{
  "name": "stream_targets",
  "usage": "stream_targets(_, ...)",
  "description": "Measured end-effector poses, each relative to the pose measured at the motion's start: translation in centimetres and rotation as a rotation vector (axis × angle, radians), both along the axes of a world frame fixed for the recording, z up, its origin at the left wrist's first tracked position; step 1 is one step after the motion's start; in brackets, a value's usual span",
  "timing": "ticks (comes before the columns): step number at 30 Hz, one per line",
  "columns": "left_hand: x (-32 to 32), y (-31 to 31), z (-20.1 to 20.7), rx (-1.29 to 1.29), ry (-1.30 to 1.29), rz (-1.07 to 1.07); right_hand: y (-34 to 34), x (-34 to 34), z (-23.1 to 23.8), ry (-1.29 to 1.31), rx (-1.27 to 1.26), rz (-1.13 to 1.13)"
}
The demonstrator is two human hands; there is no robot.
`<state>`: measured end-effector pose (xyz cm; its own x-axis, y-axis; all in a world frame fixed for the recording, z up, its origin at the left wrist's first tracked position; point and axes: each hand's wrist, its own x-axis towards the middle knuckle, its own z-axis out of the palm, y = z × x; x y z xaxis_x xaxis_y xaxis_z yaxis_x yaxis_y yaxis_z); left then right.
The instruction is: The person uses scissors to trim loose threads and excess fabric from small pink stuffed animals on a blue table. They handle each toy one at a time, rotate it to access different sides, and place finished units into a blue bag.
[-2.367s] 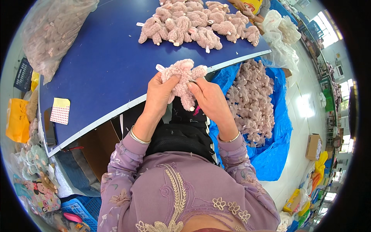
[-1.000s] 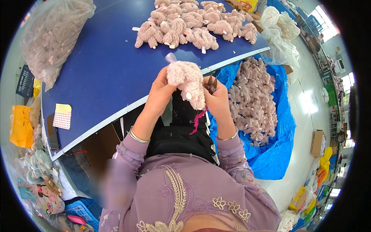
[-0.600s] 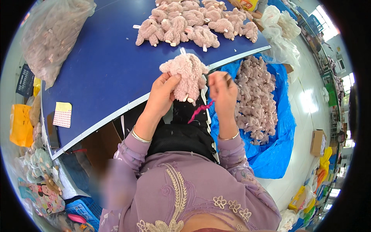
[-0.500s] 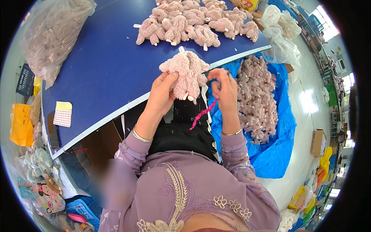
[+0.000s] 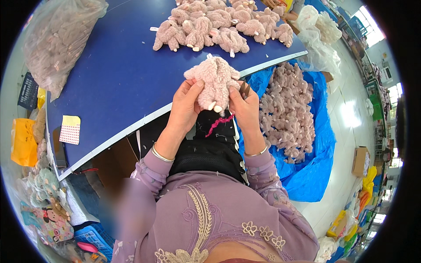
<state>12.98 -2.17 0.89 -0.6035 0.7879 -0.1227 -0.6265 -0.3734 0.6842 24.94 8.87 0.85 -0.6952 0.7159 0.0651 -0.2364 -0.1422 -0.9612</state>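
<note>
A pink fluffy plush toy (image 5: 215, 81) with a white tag at its top and two pale tips at its lower end is held up over the table's near edge. My left hand (image 5: 185, 105) grips its left side, thumb in front. On its right side, my right hand (image 5: 245, 107) pinches the fabric. The dark points of what look like thread snips (image 5: 244, 89) stick up from that same hand, their handles hidden by the fingers. A twisted magenta cord (image 5: 215, 126) dangles below the right hand, over my black-clad lap.
Similar plush toys (image 5: 199, 33) lie grouped on the blue table (image 5: 114, 74). More of them (image 5: 289, 114) fill a blue plastic sheet (image 5: 313, 179) at my right. A clear bag of plush (image 5: 63, 44) stands far left, near a dotted card (image 5: 71, 131). Part of another person's arm shows at the far right.
My right hand, which was apart from the toy and blurred, has moved left and now pinches the toy's right side. The magenta cord has swung left along with it.
</note>
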Motion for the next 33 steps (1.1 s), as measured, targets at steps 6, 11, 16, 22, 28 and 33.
stream_targets(6,0.5,-0.6,-0.1,-0.129,0.063,-0.214,-0.5,-0.3,0.7,-0.055,0.160,-0.160)
stream_targets(11,0.1,-0.6,-0.5,-0.107,0.122,-0.288,-0.1,-0.4,0.1,-0.095,0.223,-0.203)
stream_targets(16,-1.7,-2.1,0.9,-0.130,0.477,-0.622,1.4,0.1,0.4,-0.045,0.161,-0.089)
stream_targets(22,-1.2,-0.7,-0.5,0.205,-0.129,-0.410,2.9,0.8,1.2,0.079,-0.130,0.279)
stream_targets(28,-0.6,2.0,0.5,0.094,0.095,-0.134,1.0,-2.1,1.9,-0.006,-0.024,-0.132)
stream_targets(33,-1.4,1.8,1.1,0.024,0.055,0.023,-1.9,-0.2,1.2,-0.084,0.282,-0.052)
